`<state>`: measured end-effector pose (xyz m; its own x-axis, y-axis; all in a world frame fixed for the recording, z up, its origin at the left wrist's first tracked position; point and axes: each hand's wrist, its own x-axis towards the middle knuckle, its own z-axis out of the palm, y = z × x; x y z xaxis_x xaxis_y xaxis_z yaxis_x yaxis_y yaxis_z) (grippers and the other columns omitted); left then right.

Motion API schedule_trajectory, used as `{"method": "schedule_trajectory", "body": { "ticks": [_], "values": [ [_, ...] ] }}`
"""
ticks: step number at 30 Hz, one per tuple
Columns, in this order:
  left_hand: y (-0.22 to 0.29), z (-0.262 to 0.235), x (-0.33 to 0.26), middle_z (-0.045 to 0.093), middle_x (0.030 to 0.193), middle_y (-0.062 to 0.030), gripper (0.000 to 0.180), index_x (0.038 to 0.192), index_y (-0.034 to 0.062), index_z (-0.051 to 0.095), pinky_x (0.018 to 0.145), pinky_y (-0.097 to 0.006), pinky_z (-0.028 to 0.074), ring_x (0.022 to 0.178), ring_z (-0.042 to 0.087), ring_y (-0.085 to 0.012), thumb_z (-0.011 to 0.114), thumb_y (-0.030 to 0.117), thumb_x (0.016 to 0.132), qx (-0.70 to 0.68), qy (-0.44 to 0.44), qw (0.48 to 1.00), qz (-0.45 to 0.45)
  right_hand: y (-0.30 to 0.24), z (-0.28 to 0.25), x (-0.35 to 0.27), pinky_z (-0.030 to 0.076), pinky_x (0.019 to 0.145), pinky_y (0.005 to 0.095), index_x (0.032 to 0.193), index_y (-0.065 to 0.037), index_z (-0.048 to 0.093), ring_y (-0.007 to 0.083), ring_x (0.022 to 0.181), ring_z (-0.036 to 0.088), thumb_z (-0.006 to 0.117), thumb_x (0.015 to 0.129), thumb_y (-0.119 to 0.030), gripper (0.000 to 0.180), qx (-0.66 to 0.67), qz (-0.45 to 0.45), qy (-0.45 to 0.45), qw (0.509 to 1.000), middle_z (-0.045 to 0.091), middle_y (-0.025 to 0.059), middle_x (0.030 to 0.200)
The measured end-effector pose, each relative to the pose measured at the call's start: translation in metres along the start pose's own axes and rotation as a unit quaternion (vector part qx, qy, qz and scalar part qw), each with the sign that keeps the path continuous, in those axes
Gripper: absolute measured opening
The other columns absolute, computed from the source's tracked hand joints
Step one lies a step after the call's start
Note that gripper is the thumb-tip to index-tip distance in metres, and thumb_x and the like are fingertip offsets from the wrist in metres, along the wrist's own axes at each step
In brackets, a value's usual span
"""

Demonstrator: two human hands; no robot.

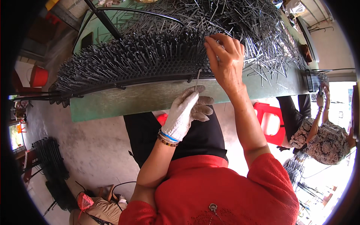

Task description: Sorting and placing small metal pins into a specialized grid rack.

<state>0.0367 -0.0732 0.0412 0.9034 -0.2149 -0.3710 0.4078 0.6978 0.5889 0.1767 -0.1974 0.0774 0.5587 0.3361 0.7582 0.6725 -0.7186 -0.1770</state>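
In front of me a long black perforated rack [167, 68] lies along the table edge. Many thin dark metal strips [123, 56] with rounded ends stand close together in its holes. My left hand [183, 114], in a white knit glove with grey fingertips, pinches one thin metal strip [198, 78] between thumb and forefinger, pointing up at the rack's front edge. The other gloved fingers are half curled. At the rack's right end, my bare right hand [227, 60] has its fingers bent and pinched together; what they hold, if anything, is hidden.
Loose metal strips [258, 41] pile up on the green table [97, 108] behind and right of the rack. A co-worker [322, 140] handles another black rack [314, 80] at the far right. A red stool [270, 123] stands below the table; finished-looking black racks [52, 161] stand at left.
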Motion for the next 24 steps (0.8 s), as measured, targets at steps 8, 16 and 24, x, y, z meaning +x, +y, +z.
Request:
{"method": "schedule_trajectory", "body": {
  "ticks": [8, 16, 24],
  "values": [
    [0.001, 0.000, 0.000, 0.065, 0.100, -0.0220, 0.036, 0.126, -0.0023, 0.048, 0.057, -0.027, 0.059, 0.075, 0.069, -0.0234, 0.047, 0.022, 0.099, 0.017, 0.004, 1.000, -0.006, 0.009, -0.009, 0.013, 0.042, 0.080, 0.0356, 0.097, -0.009, 0.071, 0.0225, 0.085, 0.056, 0.068, 0.083, -0.011, 0.015, 0.043, -0.025, -0.072, 0.996, 0.063, 0.0037, 0.099],
    [0.002, 0.000, -0.002, 0.065, 0.100, -0.0211, 0.036, 0.125, -0.0017, 0.049, 0.057, -0.027, 0.059, 0.074, 0.069, -0.0229, 0.048, 0.022, 0.098, 0.025, 0.009, 1.000, -0.004, 0.017, -0.020, 0.026, 0.041, 0.085, 0.0363, 0.093, -0.009, 0.071, 0.0224, 0.092, 0.056, 0.067, 0.084, -0.016, 0.012, 0.063, -0.060, -0.166, 0.982, 0.062, 0.0031, 0.099],
    [0.002, 0.001, 0.001, 0.065, 0.101, -0.0211, 0.036, 0.126, -0.0011, 0.049, 0.057, -0.027, 0.058, 0.076, 0.069, -0.0229, 0.048, 0.023, 0.098, 0.029, 0.011, 0.999, -0.010, 0.032, -0.017, 0.026, 0.040, 0.088, 0.0363, 0.095, -0.011, 0.072, 0.0230, 0.099, 0.055, 0.067, 0.085, -0.018, 0.013, 0.081, -0.068, -0.191, 0.976, 0.060, 0.0045, 0.106]
  ]
}}
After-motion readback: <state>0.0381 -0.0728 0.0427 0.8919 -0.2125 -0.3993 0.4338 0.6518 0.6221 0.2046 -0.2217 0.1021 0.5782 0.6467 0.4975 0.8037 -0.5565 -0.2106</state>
